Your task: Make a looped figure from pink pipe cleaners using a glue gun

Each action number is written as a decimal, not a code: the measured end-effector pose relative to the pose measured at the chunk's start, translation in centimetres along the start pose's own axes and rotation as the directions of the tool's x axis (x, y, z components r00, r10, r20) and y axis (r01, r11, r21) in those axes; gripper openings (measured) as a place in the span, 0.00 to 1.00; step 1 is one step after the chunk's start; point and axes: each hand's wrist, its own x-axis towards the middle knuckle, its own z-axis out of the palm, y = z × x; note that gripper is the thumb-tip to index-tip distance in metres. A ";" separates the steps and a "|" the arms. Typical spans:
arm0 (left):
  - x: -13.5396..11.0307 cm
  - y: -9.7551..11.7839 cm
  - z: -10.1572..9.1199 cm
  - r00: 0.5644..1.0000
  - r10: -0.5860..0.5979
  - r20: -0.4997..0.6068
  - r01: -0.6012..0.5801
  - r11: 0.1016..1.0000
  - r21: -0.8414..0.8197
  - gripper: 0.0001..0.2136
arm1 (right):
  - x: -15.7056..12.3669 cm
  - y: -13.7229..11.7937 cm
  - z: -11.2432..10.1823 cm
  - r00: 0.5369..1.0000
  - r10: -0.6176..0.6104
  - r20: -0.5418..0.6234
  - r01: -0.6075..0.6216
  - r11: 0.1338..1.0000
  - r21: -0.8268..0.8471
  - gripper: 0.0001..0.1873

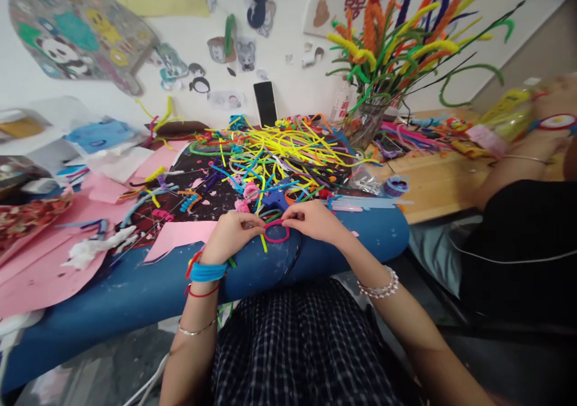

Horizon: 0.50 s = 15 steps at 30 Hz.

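Observation:
A pink pipe cleaner (276,240) bent into a loop sits between my two hands, just above the front edge of the table. My left hand (237,234) pinches it on the left side, and my right hand (311,219) pinches it on the right, fingertips close together. Right behind the loop lies a blue glue gun (276,199), partly hidden by loose pipe cleaners. A big heap of yellow pipe cleaners (293,147) spreads over the dark mat farther back.
Pink sheets (180,237) and white fluff (97,245) lie at left. A phone (265,104) leans on the wall. A glass vase (367,123) of pipe-cleaner flowers stands back right. Another person's arm (518,159) holds a yellow-labelled bottle (505,114). A thin black cable (295,255) hangs over the front edge.

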 end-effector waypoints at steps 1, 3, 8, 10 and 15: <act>0.0 0.0 0.0 1.000 -0.002 -0.001 0.002 1.000 0.006 0.05 | 0.0 0.0 0.1 1.000 0.002 -0.004 -0.002 1.000 -0.001 0.03; -0.1 0.1 0.0 1.000 -0.004 0.003 0.004 1.000 0.012 0.05 | -0.1 0.1 0.2 1.000 0.002 -0.011 -0.002 1.000 -0.004 0.03; -0.2 0.3 0.1 1.000 -0.012 0.014 0.012 1.000 0.004 0.05 | -0.2 0.2 0.3 1.000 -0.019 -0.022 0.019 1.000 -0.016 0.04; -0.2 0.3 0.2 1.000 -0.019 0.021 0.019 1.000 -0.009 0.05 | -0.1 0.3 0.3 0.999 -0.034 -0.027 0.033 0.999 -0.022 0.04; -0.4 0.4 0.2 0.999 -0.028 0.032 0.030 0.998 -0.050 0.06 | 0.0 0.0 -0.2 0.995 -0.089 -0.055 0.088 0.996 -0.026 0.04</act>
